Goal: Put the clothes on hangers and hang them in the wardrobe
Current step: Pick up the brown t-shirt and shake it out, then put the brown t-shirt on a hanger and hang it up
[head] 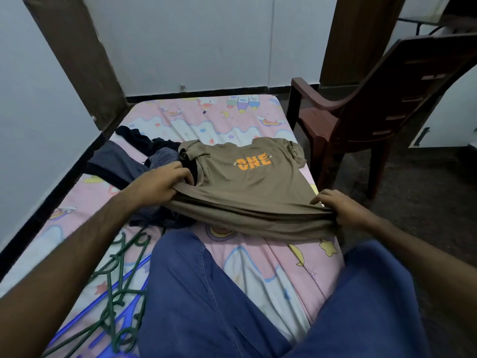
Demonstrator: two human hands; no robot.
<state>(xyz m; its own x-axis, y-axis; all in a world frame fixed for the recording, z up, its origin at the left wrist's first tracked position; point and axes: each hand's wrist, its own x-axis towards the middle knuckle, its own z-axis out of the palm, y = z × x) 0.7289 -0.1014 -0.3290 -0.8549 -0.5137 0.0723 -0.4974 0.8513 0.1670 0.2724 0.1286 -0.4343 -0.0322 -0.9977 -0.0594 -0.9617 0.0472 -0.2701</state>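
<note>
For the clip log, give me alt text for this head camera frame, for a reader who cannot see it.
A seated person stretches the hem of a brown T-shirt between the left hand and right hand over a pink bed. Green hangers lie by the left leg, dark clothes behind the left hand, and a brown chair beside the bed.

Colours & patterns: bed scene.
T-shirt [247, 192]: olive-brown w/ orange "ONE" print. Bed sheet [271, 267]: pink, white clouds, yellow moons & stars, rainbows. Clothes pile [134, 161]: navy, fine pinstripes, plus black. Hangers [116, 288]: dk green, some blue. Trousers [206, 301]: blue denim. Chair [382, 99]: dk reddish-brown.
</note>
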